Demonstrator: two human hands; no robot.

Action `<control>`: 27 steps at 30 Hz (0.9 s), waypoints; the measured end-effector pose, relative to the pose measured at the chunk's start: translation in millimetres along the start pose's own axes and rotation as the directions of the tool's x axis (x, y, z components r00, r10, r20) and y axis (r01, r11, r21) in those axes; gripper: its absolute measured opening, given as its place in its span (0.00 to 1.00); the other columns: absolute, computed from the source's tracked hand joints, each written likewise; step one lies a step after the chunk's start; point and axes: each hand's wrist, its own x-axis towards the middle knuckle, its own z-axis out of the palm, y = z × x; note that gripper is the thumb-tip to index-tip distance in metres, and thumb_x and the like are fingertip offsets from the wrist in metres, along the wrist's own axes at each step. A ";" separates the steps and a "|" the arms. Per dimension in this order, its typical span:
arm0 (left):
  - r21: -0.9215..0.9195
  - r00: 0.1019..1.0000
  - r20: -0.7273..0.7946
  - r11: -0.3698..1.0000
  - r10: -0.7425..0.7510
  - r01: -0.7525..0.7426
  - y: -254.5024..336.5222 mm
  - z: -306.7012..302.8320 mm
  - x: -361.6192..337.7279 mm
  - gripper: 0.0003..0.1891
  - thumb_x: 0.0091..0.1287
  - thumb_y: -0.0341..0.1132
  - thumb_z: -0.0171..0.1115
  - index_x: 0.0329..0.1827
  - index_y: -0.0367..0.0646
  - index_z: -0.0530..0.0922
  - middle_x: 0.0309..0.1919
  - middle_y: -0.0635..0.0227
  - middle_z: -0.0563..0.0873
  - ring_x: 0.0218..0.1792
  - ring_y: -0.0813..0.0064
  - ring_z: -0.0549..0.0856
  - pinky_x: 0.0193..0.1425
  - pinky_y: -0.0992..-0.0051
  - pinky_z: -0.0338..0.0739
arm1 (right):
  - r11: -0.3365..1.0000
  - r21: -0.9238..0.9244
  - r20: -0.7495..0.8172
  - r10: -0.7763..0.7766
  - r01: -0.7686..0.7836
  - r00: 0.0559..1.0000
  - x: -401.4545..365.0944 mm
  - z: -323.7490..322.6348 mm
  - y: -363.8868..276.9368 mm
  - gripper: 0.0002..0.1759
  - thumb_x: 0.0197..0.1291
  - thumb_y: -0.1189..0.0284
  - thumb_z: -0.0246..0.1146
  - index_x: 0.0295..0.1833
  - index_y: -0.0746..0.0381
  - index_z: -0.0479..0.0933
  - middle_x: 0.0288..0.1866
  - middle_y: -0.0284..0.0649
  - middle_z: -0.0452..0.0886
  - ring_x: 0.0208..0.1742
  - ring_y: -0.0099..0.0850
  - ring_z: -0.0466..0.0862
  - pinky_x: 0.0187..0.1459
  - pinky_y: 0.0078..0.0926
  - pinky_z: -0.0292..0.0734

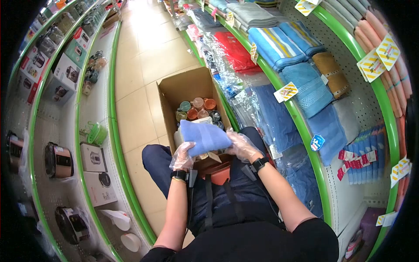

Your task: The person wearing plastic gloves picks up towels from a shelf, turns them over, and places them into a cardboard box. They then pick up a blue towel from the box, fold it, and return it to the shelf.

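A folded periwinkle-blue towel (204, 136) is held between my two hands, above the near part of a cardboard box (187, 84). Its left end is gripped by my left hand (183, 155), which wears a clear plastic glove. My right hand (243, 146), gloved the same way, closes on the towel's right end. Beneath the towel, the box's near contents are partly hidden. Farther back inside it stand several coloured cups (198, 103), orange, green and clear among them.
On the right, shelves hold striped blue towels (277, 46), a brown towel (331, 74) and bagged blue fabric (279, 115). Boxed appliances (92, 158), a rice cooker (59, 160) and a green basket (97, 133) line the left shelves. A tiled aisle (133, 87) runs between.
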 end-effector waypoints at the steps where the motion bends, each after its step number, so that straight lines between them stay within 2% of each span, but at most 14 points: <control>1: 0.055 0.999 0.043 0.998 0.018 -0.021 -0.3 0.6 -3.1 0.09 0.50 0.34 0.59 0.32 0.40 0.75 0.32 0.67 0.79 0.35 0.73 0.80 0.43 0.72 0.76 | 0.754 0.597 0.184 0.205 -0.275 0.961 -19.3 -12.2 -45.6 0.28 0.63 0.51 0.50 0.59 0.60 0.67 0.52 0.44 0.74 0.52 0.33 0.75 0.52 0.34 0.70; 2: 0.057 0.999 0.048 0.998 0.017 -0.019 1.1 5.5 -7.4 0.09 0.50 0.34 0.59 0.32 0.40 0.75 0.32 0.67 0.79 0.35 0.73 0.80 0.43 0.72 0.76 | 0.139 0.867 0.441 0.233 -0.479 0.867 -32.2 -20.5 -74.0 0.31 0.62 0.48 0.49 0.61 0.59 0.65 0.57 0.45 0.72 0.56 0.34 0.74 0.57 0.37 0.69; 5: 0.010 0.978 0.199 0.998 -0.070 0.069 10.9 36.0 -31.1 0.14 0.48 0.33 0.59 0.39 0.38 0.75 0.34 0.64 0.79 0.36 0.71 0.80 0.43 0.71 0.76 | -0.074 0.941 0.329 -0.026 -0.330 0.944 -49.9 -26.8 -80.8 0.38 0.59 0.42 0.47 0.66 0.58 0.58 0.64 0.44 0.64 0.63 0.38 0.68 0.62 0.43 0.63; 12: 0.268 0.970 0.213 0.961 -0.121 0.061 16.3 68.0 -48.1 0.21 0.50 0.27 0.58 0.50 0.38 0.73 0.40 0.68 0.80 0.43 0.73 0.79 0.52 0.72 0.72 | 0.360 0.928 0.075 0.073 -0.096 0.995 -78.8 -47.6 -86.2 0.21 0.54 0.70 0.64 0.52 0.70 0.72 0.46 0.43 0.79 0.47 0.30 0.79 0.54 0.31 0.73; 14: 0.655 0.771 0.611 0.432 0.180 -0.620 3.0 33.4 -31.1 0.16 0.57 0.31 0.56 0.49 0.36 0.72 0.41 0.68 0.80 0.46 0.71 0.79 0.48 0.71 0.76 | 0.536 0.841 -0.007 0.142 -0.071 0.990 -87.4 -51.0 -103.9 0.18 0.54 0.72 0.63 0.50 0.68 0.74 0.45 0.40 0.80 0.45 0.27 0.79 0.52 0.27 0.73; 16: 0.161 0.969 0.244 0.987 -0.042 0.002 17.3 89.9 -55.8 0.13 0.61 0.33 0.57 0.47 0.38 0.74 0.41 0.68 0.80 0.46 0.75 0.78 0.54 0.73 0.71 | 0.701 0.700 -0.189 -0.004 0.138 0.982 -106.4 -62.8 -114.4 0.18 0.54 0.74 0.63 0.51 0.67 0.74 0.45 0.38 0.80 0.46 0.24 0.79 0.50 0.25 0.73; 17: 0.123 0.959 0.281 0.990 0.030 -0.067 1.7 60.5 -30.3 0.16 0.63 0.37 0.56 0.51 0.39 0.72 0.44 0.65 0.79 0.45 0.74 0.78 0.52 0.74 0.72 | 0.833 0.478 -0.263 -0.168 0.280 0.950 -120.0 -70.8 -121.2 0.18 0.54 0.75 0.62 0.52 0.66 0.73 0.46 0.37 0.80 0.46 0.24 0.78 0.49 0.25 0.73; 18: 0.126 0.991 0.129 0.991 0.039 -0.055 1.8 53.3 -31.8 0.15 0.63 0.36 0.55 0.51 0.39 0.72 0.45 0.64 0.79 0.45 0.74 0.78 0.51 0.74 0.72 | 0.787 -0.226 -0.218 -0.615 0.574 0.758 -118.1 -76.6 -85.5 0.19 0.52 0.80 0.59 0.53 0.67 0.73 0.49 0.44 0.79 0.52 0.33 0.78 0.56 0.28 0.70; 19: 0.076 0.994 0.098 0.997 -0.041 0.034 4.2 49.9 -30.6 0.14 0.63 0.33 0.56 0.51 0.40 0.72 0.44 0.65 0.79 0.44 0.73 0.78 0.49 0.74 0.73 | 0.793 -0.247 -0.238 -0.607 0.557 0.758 -132.3 -86.5 -96.6 0.19 0.52 0.80 0.59 0.53 0.67 0.73 0.49 0.44 0.79 0.52 0.33 0.78 0.56 0.28 0.70; 20: 0.385 0.984 0.147 0.911 0.100 -0.150 -12.1 9.2 -10.7 0.14 0.62 0.32 0.56 0.49 0.39 0.73 0.43 0.65 0.79 0.44 0.73 0.79 0.47 0.75 0.74 | 0.876 0.329 -0.429 -0.194 0.353 0.882 -152.4 -98.3 -126.7 0.19 0.51 0.81 0.59 0.52 0.67 0.73 0.49 0.44 0.79 0.53 0.34 0.77 0.57 0.29 0.69; 21: 0.633 0.945 0.238 0.702 0.223 -0.325 -28.2 -28.7 10.7 0.14 0.61 0.32 0.57 0.48 0.38 0.73 0.41 0.64 0.80 0.44 0.73 0.79 0.46 0.75 0.75 | 0.560 0.816 -0.336 0.258 0.143 0.906 -173.3 -109.2 -157.2 0.20 0.50 0.82 0.58 0.52 0.67 0.73 0.50 0.45 0.79 0.54 0.35 0.77 0.59 0.30 0.68; 23: 0.547 0.982 0.126 0.815 0.144 -0.190 -26.6 -36.1 20.6 0.11 0.60 0.30 0.56 0.45 0.38 0.74 0.39 0.65 0.80 0.41 0.73 0.79 0.44 0.76 0.75 | 0.843 0.410 -0.687 0.034 0.348 0.726 -214.1 -124.3 -162.4 0.12 0.55 0.75 0.59 0.44 0.68 0.77 0.44 0.45 0.80 0.47 0.32 0.80 0.51 0.30 0.74; 24: 0.438 0.999 0.005 0.898 0.051 -0.048 -26.9 -37.9 23.5 0.09 0.60 0.28 0.56 0.42 0.38 0.75 0.37 0.65 0.79 0.39 0.73 0.79 0.42 0.78 0.75 | 0.704 0.651 -0.654 0.329 0.284 0.681 -227.2 -137.8 -141.5 0.16 0.55 0.69 0.60 0.46 0.68 0.75 0.41 0.46 0.80 0.44 0.33 0.80 0.50 0.30 0.75; 27: 0.162 0.992 -0.128 0.987 -0.004 0.025 -35.3 -53.7 39.0 0.04 0.60 0.27 0.55 0.36 0.38 0.75 0.32 0.67 0.79 0.33 0.75 0.79 0.38 0.81 0.75 | 0.551 0.624 -0.774 0.336 0.554 0.537 -254.4 -165.9 -176.8 0.19 0.55 0.65 0.60 0.49 0.67 0.74 0.39 0.45 0.79 0.43 0.34 0.80 0.50 0.31 0.75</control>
